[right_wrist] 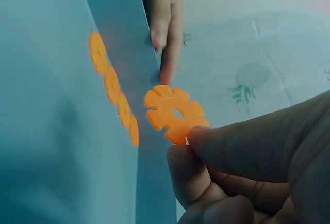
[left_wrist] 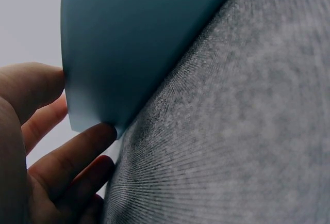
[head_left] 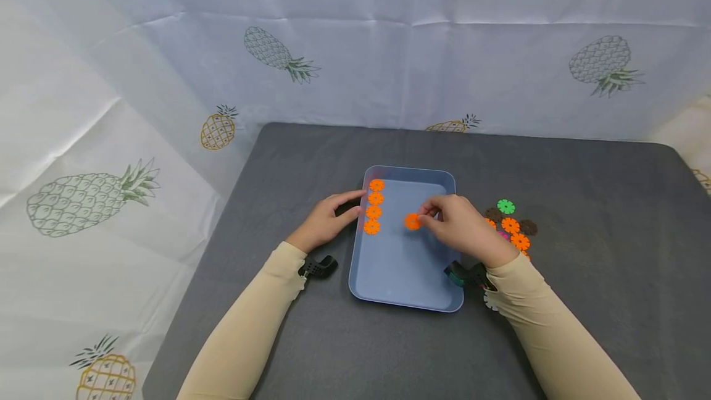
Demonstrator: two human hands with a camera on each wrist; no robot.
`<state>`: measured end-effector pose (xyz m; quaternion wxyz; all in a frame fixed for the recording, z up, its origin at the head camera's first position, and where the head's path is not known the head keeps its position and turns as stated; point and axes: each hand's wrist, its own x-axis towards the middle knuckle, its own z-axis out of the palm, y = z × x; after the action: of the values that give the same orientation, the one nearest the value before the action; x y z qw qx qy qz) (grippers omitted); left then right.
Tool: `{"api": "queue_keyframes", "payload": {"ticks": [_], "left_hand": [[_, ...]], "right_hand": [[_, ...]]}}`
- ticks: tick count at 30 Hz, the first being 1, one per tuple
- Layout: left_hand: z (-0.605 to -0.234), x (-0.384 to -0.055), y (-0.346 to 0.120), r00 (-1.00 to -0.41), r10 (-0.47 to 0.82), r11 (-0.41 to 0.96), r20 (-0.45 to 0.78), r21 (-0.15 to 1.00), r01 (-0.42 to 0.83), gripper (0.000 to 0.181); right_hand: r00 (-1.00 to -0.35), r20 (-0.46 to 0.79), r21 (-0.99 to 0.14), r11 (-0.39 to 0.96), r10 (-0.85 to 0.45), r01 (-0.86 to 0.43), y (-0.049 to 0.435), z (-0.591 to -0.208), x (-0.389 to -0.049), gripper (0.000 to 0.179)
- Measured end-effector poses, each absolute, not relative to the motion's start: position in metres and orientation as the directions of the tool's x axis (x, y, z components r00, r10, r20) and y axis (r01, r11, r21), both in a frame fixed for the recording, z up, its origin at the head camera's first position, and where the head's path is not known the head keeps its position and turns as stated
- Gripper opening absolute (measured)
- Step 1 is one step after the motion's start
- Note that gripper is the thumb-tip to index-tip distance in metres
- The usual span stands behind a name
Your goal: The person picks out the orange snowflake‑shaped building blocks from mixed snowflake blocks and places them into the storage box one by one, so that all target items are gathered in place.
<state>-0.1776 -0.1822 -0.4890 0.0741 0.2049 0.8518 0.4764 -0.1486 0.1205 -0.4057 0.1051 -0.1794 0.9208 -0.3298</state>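
Observation:
My right hand [head_left: 461, 226] pinches an orange notched plastic disc [head_left: 411, 221] between thumb and fingertips, above the middle of the blue tray [head_left: 397, 267]. In the right wrist view this flower-shaped disc [right_wrist: 161, 111] is tilted, its small central hole showing. A column of several orange discs [head_left: 374, 212] runs along the inside of the tray's left wall, at the far end. Fingers of my left hand [head_left: 326, 222] touch the outside of that wall. The left wrist view shows its thumb and fingers spread against the tray's side [left_wrist: 118, 43], without curling around it.
Right of the tray lies a loose pile of discs, among them a green disc [head_left: 506, 206], a brown disc [head_left: 528, 227] and several orange ones, partly behind the right forearm. A grey cloth covers the table [head_left: 600, 252]. Pineapple-print fabric [head_left: 366, 73] hangs behind it.

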Motion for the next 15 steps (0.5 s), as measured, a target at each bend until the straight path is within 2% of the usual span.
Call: {"api": "queue_keyframes", "payload": {"ticks": [15], "left_hand": [[-0.488,-0.178,-0.182,-0.912,0.407,0.467,0.052,0.846,0.256,0.047]], "right_hand": [[-0.889,-0.077,-0.66,0.692,-0.451,-0.293,0.087,-0.418,-0.151,0.009]]}}
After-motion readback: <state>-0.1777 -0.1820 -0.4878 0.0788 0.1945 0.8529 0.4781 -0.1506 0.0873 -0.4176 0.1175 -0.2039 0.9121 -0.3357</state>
